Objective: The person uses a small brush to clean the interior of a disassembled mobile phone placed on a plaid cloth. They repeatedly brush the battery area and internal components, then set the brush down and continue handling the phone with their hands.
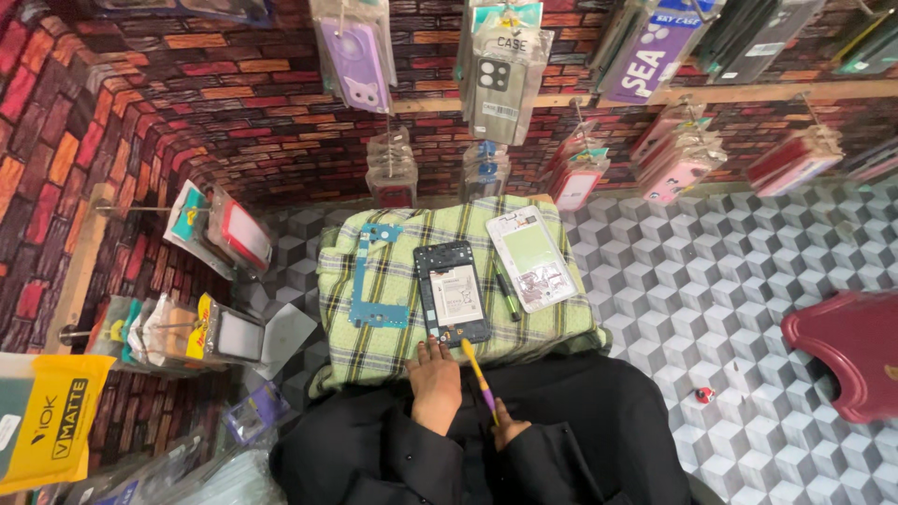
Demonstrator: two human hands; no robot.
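Opened black phone lies on green checked cloth; our left hand touches its near edge, fingers flat, while our right hand grips a yellow-purple screwdriver there.

Green-and-yellow plaid cloth w/ dark check lines. Far left on it: flat teal-blue circuit board. Centre: opened black phone body w/ white battery panel. Right: white phone back shell, pale green inside. Slim tool, yellow tip, purple handle. Grey-white cube-pattern floor. Red/orange/black brick-print wall. Dark red plastic stool, right. Small red-white thing on floor, prob. a cap.
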